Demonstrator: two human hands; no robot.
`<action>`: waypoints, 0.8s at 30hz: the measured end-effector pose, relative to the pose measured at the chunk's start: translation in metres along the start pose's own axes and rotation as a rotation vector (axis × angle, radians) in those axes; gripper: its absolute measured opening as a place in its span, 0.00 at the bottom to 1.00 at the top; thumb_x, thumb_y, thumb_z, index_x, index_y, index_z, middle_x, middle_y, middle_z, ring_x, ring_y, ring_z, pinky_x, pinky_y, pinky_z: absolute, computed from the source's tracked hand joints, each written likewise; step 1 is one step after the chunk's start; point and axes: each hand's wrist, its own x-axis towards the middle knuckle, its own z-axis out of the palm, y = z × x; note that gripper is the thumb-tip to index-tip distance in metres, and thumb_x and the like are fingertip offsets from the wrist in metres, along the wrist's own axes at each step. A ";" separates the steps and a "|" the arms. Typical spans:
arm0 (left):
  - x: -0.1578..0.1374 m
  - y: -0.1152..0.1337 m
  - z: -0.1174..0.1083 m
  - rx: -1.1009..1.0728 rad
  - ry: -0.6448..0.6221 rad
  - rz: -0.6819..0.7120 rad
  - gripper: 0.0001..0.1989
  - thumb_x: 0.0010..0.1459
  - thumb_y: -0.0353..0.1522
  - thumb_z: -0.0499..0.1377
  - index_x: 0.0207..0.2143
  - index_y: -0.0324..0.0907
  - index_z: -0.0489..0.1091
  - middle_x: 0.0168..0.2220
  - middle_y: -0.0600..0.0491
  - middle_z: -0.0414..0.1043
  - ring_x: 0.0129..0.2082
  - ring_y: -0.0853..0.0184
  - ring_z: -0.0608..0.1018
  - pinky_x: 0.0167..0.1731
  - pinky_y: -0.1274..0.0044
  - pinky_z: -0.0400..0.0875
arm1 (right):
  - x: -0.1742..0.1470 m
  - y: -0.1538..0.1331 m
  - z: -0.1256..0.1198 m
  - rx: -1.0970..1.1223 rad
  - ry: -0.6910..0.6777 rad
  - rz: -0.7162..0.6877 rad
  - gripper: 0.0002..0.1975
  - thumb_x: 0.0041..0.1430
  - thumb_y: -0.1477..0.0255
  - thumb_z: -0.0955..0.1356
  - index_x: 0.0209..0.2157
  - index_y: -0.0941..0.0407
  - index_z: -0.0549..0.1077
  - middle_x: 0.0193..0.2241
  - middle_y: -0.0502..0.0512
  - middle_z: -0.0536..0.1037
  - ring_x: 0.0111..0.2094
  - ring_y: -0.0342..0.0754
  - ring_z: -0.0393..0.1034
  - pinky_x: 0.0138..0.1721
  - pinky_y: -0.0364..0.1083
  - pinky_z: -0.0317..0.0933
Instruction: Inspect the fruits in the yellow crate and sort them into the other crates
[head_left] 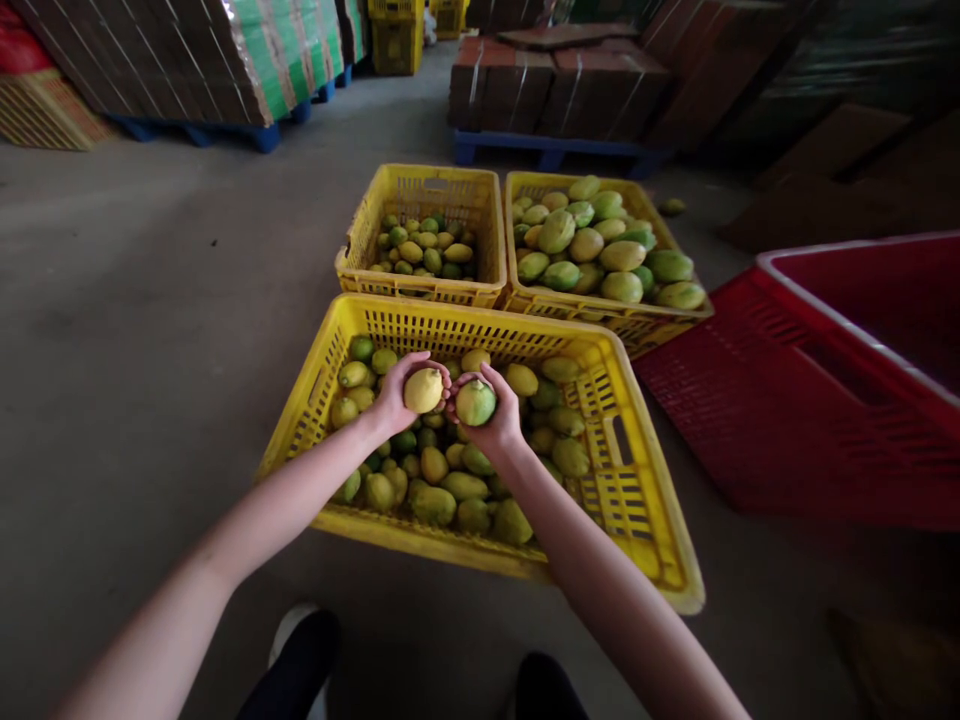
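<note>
My left hand [405, 398] is curled around a yellow lemon [424, 391]. Close beside it, my right hand [499, 410] cups a green lemon [475, 403] with a yellowish tint. Both fruits face up toward me, and the fingertips of the two hands nearly meet. Below them is a yellow plastic crate [637, 455] with slotted walls, holding many green and yellow lemons [433, 506] in a loose layer. My hands and forearms hide part of that fruit.
Behind stand a yellow crate of smaller lemons [426, 240] and another heaped with larger green-yellow fruit [592, 240]. A red crate [750, 400] is at the right. Farther back, brown cartons [517, 85] rest on a blue pallet [551, 152]. My feet are just below the near crate.
</note>
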 end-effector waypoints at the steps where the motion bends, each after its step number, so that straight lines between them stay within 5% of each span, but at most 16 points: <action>1: 0.000 0.000 0.000 0.000 0.001 0.002 0.17 0.61 0.35 0.53 0.22 0.39 0.73 0.17 0.52 0.72 0.16 0.69 0.73 0.16 0.79 0.65 | 0.000 0.000 0.000 -0.014 -0.012 0.001 0.19 0.48 0.53 0.72 0.21 0.54 0.72 0.19 0.53 0.75 0.26 0.51 0.75 0.15 0.42 0.58; 11: -0.001 0.006 -0.004 0.064 -0.045 -0.011 0.21 0.62 0.34 0.51 0.19 0.38 0.72 0.16 0.50 0.69 0.15 0.69 0.71 0.16 0.78 0.64 | -0.006 0.001 0.006 -0.064 -0.040 -0.034 0.11 0.42 0.61 0.71 0.20 0.55 0.71 0.21 0.55 0.77 0.27 0.52 0.75 0.15 0.42 0.57; 17: -0.001 0.002 0.000 -0.094 0.058 0.061 0.12 0.59 0.32 0.54 0.36 0.39 0.78 0.26 0.52 0.76 0.26 0.66 0.78 0.25 0.77 0.73 | 0.002 0.003 0.001 0.089 0.048 -0.006 0.09 0.48 0.63 0.70 0.25 0.54 0.72 0.23 0.52 0.77 0.24 0.47 0.72 0.18 0.43 0.60; 24: 0.002 0.000 0.000 -0.305 0.114 0.067 0.19 0.62 0.34 0.52 0.52 0.38 0.73 0.35 0.48 0.79 0.40 0.59 0.81 0.43 0.69 0.78 | 0.010 0.008 -0.008 0.231 0.220 -0.063 0.09 0.52 0.69 0.70 0.38 0.51 0.75 0.31 0.49 0.81 0.31 0.47 0.77 0.30 0.46 0.74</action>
